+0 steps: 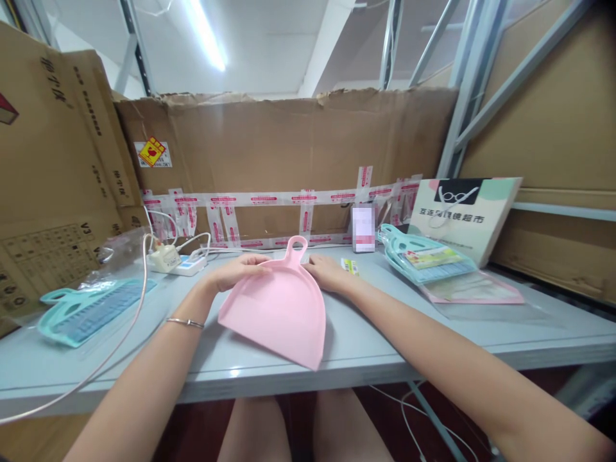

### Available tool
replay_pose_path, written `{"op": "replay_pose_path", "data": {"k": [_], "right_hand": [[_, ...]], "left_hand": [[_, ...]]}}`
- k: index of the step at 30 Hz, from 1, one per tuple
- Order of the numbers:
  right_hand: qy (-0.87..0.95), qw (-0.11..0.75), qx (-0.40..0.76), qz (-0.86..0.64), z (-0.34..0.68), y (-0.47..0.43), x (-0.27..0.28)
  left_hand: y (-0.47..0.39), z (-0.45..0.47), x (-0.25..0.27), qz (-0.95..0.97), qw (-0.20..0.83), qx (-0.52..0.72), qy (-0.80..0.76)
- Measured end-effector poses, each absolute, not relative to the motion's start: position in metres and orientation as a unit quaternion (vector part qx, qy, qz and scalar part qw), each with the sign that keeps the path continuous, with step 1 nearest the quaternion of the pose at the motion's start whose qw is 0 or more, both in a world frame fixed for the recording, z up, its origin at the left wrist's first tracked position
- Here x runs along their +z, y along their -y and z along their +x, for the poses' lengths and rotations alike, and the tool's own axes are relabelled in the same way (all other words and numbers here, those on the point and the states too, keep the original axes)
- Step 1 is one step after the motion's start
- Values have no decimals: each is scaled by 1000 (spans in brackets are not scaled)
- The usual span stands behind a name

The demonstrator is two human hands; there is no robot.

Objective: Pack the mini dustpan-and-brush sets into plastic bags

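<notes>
A pink dustpan (279, 308) is held over the table before me, its looped handle pointing away and its wide edge toward me. My left hand (240, 271) grips its upper left rim, the thumb lying on the inside face. At the upper right rim, beside the handle, my right hand (323, 272) is closed, its fingers mostly hidden behind the pan. A small yellow-green label (350, 266) lies just past the right hand.
Left on the grey table (212, 372) is a teal dustpan-and-brush set (91, 311), near a power strip (192, 263) and white cable. On the right lie more teal sets (428, 256) by a white box (462, 215). A phone (364, 228) leans against the rear cardboard (289, 147).
</notes>
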State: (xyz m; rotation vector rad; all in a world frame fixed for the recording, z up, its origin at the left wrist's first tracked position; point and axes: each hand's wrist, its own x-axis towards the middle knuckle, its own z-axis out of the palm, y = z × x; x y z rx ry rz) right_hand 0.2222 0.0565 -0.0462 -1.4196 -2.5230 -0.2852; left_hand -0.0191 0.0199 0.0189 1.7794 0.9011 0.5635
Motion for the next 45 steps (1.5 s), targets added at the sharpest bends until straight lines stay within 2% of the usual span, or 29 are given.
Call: {"op": "replay_pose_path", "data": {"k": [6, 13, 16, 22, 29, 33, 37, 41, 45], "right_hand": [[854, 220, -61, -468, 227, -62, -44], [699, 509, 4, -503, 253, -62, -12], [665, 566, 84, -480, 258, -61, -6], [691, 549, 220, -416, 224, -43, -24], [663, 583, 181, -434, 193, -18, -32], [650, 579, 202, -448, 196, -18, -31], [627, 559, 297, -454, 203, -27, -27], [631, 482, 446, -412, 211, -28, -19], [622, 444, 521, -381, 215, -27, -14]], "left_hand": [[-18, -20, 18, 736, 528, 215, -365], [-22, -33, 21, 716, 522, 149, -439], [-26, -33, 18, 717, 496, 180, -455], [-33, -22, 6, 730, 423, 298, -447], [-21, -1, 1, 774, 392, 313, -387], [-18, 4, 0, 792, 379, 306, -367], [-19, 7, -1, 811, 366, 296, -347], [-15, 14, -3, 837, 358, 258, -324], [-10, 21, -6, 854, 345, 231, -314]]}}
